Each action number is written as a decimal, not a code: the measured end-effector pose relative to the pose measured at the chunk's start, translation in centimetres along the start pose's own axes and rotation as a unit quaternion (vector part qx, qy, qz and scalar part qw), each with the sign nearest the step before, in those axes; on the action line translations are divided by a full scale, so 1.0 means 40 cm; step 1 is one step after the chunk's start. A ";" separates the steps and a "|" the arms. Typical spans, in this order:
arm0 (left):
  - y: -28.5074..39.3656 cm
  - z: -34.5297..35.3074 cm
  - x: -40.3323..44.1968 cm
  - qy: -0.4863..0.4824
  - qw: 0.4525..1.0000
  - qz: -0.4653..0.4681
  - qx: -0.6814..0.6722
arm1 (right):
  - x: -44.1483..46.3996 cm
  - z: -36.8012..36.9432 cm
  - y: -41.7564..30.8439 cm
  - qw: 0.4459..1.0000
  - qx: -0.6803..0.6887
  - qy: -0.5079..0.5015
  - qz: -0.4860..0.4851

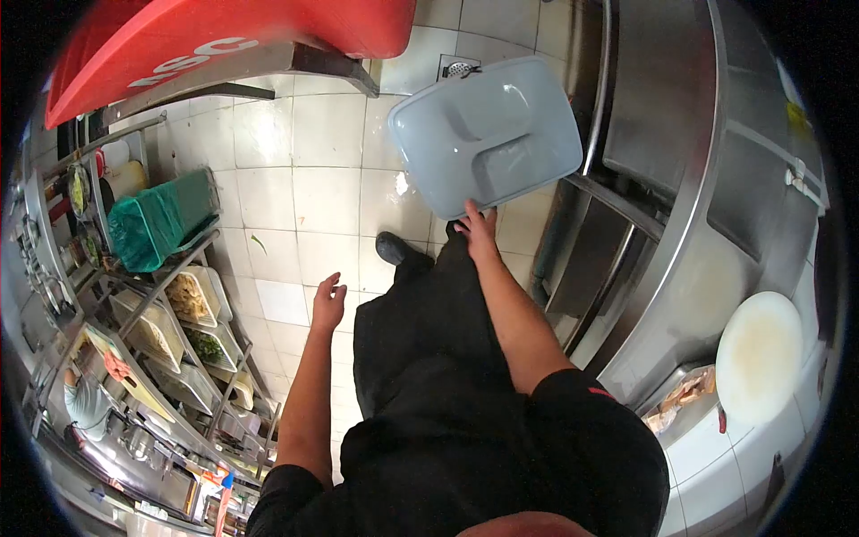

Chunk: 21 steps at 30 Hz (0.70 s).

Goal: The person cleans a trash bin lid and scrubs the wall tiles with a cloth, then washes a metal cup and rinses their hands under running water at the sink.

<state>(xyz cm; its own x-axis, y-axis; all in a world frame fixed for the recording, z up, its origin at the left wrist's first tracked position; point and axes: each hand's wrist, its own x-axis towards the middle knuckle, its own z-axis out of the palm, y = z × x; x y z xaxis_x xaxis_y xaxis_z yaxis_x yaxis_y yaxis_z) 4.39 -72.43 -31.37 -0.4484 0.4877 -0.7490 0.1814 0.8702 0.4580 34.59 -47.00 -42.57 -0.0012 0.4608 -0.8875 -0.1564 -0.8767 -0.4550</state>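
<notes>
My right hand (480,230) is at the near edge of a grey-blue plastic bin lid (438,148) with moulded recesses. Its fingers are spread, and the tips meet or overlap the rim; I cannot make out any grip on it. What lies beneath the lid is mostly hidden. To the left, my left hand (329,302) hangs over the tiled floor with loosely bent fingers apart and nothing in them. Between my arms a black apron (429,331) covers my front, and one dark shoe (389,248) shows below it.
Racks on the left hold a green-lined bin (148,228) and several food tubs (195,295). A red plastic container (295,40) stands ahead on a metal frame. Along the right runs a steel counter (667,268), with a white round board (761,358). Another person (87,403) is far left.
</notes>
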 end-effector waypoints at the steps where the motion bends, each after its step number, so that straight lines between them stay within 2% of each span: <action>1: 0.034 0.002 -0.003 -0.005 1.000 0.002 -0.015 | -0.002 0.055 -0.006 0.999 0.036 0.015 -0.024; 3: 0.075 0.011 0.002 -0.011 1.000 0.004 -0.019 | 0.030 0.145 -0.033 0.990 0.110 0.047 -0.073; 6: 0.070 0.020 0.009 -0.007 1.000 0.020 -0.006 | 0.087 0.179 -0.163 0.986 0.135 0.030 -0.088; 9: 0.028 0.050 0.018 -0.006 0.999 0.034 -0.007 | 0.209 0.142 -0.279 0.957 0.170 0.084 -0.218; 12: -0.038 0.093 0.032 -0.022 0.999 -0.004 -0.039 | 0.218 0.116 -0.399 0.960 0.090 0.144 -0.224; 13: -0.014 0.094 0.023 -0.036 0.999 -0.036 -0.020 | 0.239 0.094 -0.435 0.962 0.038 0.128 -0.238; 14: -0.096 0.124 0.035 -0.036 0.997 -0.021 -0.063 | 0.271 0.049 -0.479 0.962 -0.013 0.111 -0.249; 15: -0.080 0.126 0.023 -0.039 0.997 -0.035 -0.057 | 0.308 0.003 -0.521 0.959 -0.065 0.092 -0.258; 16: -0.060 0.133 0.014 -0.044 0.996 -0.050 -0.051 | 0.362 -0.057 -0.580 0.943 -0.132 0.101 -0.287; 17: -0.074 0.141 0.008 -0.041 0.997 -0.016 -0.063 | 0.399 -0.100 -0.612 0.922 -0.199 0.111 -0.312; 18: -0.059 0.143 0.001 -0.038 0.998 -0.010 -0.052 | 0.288 -0.065 -0.680 0.932 -0.184 0.147 -0.275; 19: -0.020 0.137 -0.011 -0.037 0.999 -0.006 -0.039 | 0.409 -0.165 -0.666 0.857 -0.328 0.231 -0.323; 21: 0.019 0.120 -0.027 -0.037 0.999 -0.012 -0.030 | 0.350 -0.184 -0.643 0.850 -0.306 0.319 -0.288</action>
<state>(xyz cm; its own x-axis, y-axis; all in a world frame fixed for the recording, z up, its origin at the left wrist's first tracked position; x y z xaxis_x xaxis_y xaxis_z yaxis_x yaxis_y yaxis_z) 9.22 -71.96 -32.53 -0.3851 0.4722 -0.7929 0.1169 0.8772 0.4656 45.88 -19.00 -43.85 0.4672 0.8402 -0.2754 0.5927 -0.5287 -0.6076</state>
